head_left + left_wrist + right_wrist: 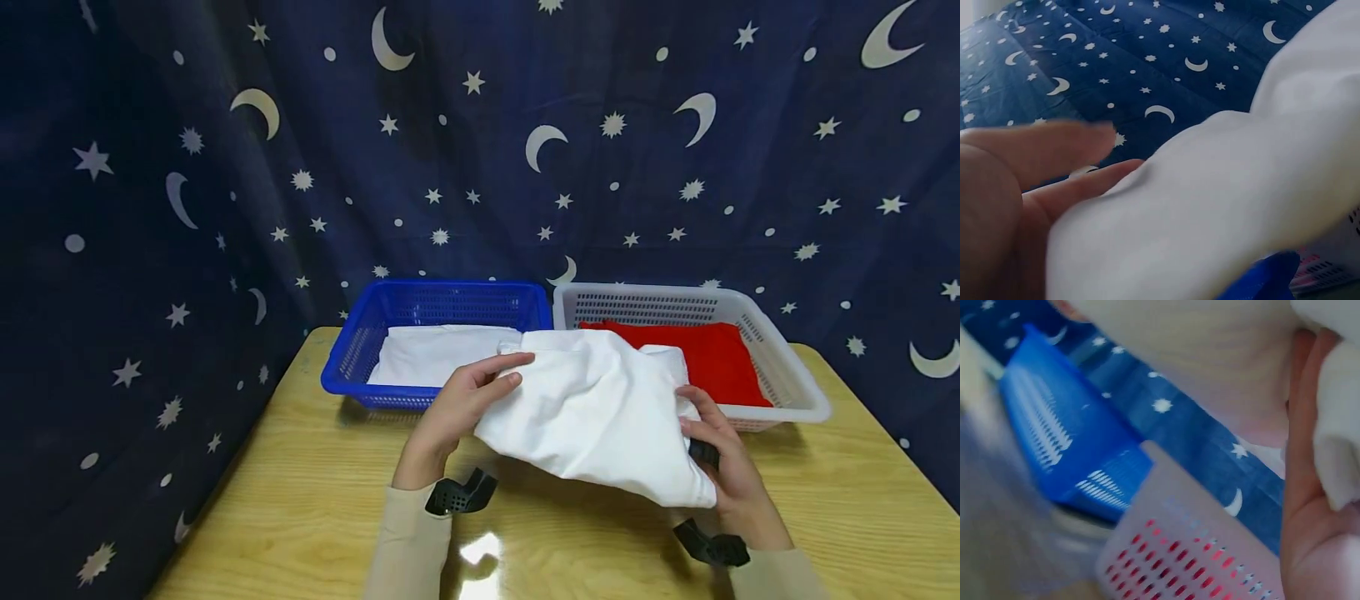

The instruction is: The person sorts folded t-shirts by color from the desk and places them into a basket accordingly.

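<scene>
A folded white cloth [592,408] is stretched between both hands above the table, its surface rippled and its lower right corner drooping. My left hand [468,400] holds its left edge, with fingers lying over the side. At the opposite edge my right hand [723,458] grips the fabric, part of that hand covered by it. In the left wrist view the cloth [1210,200] fills much of the picture beside the thumb and a finger. Seen from the right wrist, the cloth [1210,362] hangs over the baskets, with folds around the fingers.
Behind the hands, a blue basket [341,387] contains folded white fabric [431,358]. Right beside it stands a white basket [806,400] with red fabric [716,358] inside. Both are on a wooden table [300,500], backed by a dark blue moon-and-star curtain [480,167].
</scene>
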{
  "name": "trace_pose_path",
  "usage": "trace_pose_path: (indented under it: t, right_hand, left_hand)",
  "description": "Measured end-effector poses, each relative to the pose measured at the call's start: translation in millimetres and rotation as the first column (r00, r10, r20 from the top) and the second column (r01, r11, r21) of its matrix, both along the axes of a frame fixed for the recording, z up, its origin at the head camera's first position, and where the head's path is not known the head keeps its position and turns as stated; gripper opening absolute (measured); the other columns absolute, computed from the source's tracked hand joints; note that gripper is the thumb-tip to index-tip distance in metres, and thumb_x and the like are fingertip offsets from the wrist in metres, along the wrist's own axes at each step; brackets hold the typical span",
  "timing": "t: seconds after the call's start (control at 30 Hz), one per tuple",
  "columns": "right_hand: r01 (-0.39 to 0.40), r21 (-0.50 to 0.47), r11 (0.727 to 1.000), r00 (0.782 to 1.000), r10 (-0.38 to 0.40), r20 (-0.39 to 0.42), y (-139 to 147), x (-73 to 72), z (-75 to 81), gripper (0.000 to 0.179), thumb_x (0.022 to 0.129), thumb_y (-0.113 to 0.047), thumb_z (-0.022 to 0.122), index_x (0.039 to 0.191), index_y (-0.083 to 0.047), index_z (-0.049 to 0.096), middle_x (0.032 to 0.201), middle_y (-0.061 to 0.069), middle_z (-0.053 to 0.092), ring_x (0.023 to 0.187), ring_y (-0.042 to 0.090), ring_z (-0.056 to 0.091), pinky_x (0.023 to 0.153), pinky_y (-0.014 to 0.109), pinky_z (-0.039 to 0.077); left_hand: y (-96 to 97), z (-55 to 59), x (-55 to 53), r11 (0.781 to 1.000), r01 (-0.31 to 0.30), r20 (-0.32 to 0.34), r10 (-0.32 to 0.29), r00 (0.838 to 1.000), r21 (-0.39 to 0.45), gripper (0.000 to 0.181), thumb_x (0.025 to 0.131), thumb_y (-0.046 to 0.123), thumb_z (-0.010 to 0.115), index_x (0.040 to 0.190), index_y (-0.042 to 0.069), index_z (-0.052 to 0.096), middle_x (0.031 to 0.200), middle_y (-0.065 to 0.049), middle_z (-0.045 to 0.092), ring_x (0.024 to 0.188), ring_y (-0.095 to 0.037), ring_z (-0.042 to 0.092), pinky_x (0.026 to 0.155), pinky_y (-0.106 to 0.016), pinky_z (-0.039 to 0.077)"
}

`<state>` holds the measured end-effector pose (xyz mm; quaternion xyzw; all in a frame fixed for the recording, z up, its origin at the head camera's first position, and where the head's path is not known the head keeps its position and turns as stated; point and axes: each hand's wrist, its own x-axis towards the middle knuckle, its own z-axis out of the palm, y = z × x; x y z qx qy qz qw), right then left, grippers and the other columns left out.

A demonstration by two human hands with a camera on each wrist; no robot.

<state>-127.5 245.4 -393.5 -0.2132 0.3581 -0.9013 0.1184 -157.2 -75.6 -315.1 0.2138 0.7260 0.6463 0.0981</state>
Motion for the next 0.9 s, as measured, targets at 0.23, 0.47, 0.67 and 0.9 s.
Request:
trace_pose_path:
  t: [0.23, 0.47, 0.67, 0.9]
  right_hand:
    - [0.097, -0.005, 0.995, 0.995, -0.097, -0.018, -15.3, -28.7, 8.2, 0.039, 0.096, -0.003, 0.021, 0.115, -0.009, 0.054, 0.117, 0.005, 0.045, 0.097, 0.018, 0.050, 0.078, 0.030, 0.049]
    - [0.005, -0.199, 0.980, 1.000, -0.005, -0.003, -45.4, -50.3, 18.0, 0.040, 0.096, -0.006, 0.022, 0.132, -0.005, 0.040, 0.135, 0.007, 0.028, 0.109, 0.021, 0.042, 0.089, 0.033, 0.042]
    - [0.060, -0.228, 0.972, 0.998, -0.063, -0.005, -74.6, -66.6, 20.8, 0.041, 0.095, -0.008, 0.033, 0.135, -0.008, 0.037, 0.133, 0.006, 0.036, 0.102, 0.019, 0.048, 0.083, 0.028, 0.046]
    - [0.101, -0.146, 0.984, 0.993, -0.110, -0.051, -86.9, -73.2, 13.5, 0.044, 0.091, 0.000, 0.039, 0.134, -0.008, 0.035, 0.130, 0.008, 0.034, 0.101, 0.020, 0.050, 0.081, 0.030, 0.047]
  left_hand:
    - [-8.8, 2.6, -6.9, 0.994, -0.091, 0.000, 0.091, 0.996, 0.053, 0.037, 0.088, 0.014, 0.056, 0.125, 0.014, 0.053, 0.126, -0.003, 0.050, 0.102, -0.013, 0.049, 0.080, -0.029, 0.044]
    - [-21.7, 1.6, -15.7, 0.975, -0.177, 0.006, 0.178, 0.984, 0.132, 0.040, 0.089, 0.009, 0.054, 0.128, 0.015, 0.050, 0.129, 0.001, 0.047, 0.096, -0.015, 0.052, 0.071, -0.027, 0.046]
    - [-26.6, -4.4, -24.7, 0.939, -0.252, -0.009, 0.261, 0.965, 0.232, 0.048, 0.087, 0.003, 0.055, 0.133, 0.012, 0.044, 0.133, -0.002, 0.043, 0.101, -0.018, 0.052, 0.073, -0.026, 0.048]
    - [-29.6, -30.3, -36.9, 0.847, -0.413, 0.013, 0.434, 0.901, 0.335, 0.036, 0.086, 0.000, 0.055, 0.121, 0.008, 0.055, 0.122, -0.005, 0.052, 0.110, -0.009, 0.047, 0.084, -0.021, 0.042]
